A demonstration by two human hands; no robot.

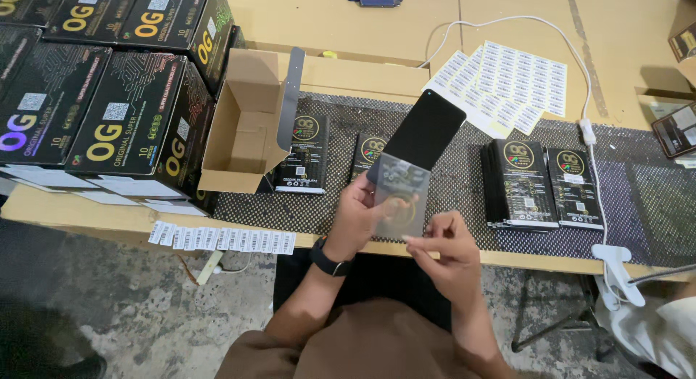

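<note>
Fingers (pixel 377 198) gripping black screen panel (pixel 424 129), open carton (pixel 243 125) left, packets (pixel 540 180) right

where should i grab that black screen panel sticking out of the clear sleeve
Take the black panel by its long edges near the bare top end, coming from above. That end is clear of the sleeve, while the left hand and right hand crowd the lower part.
</note>
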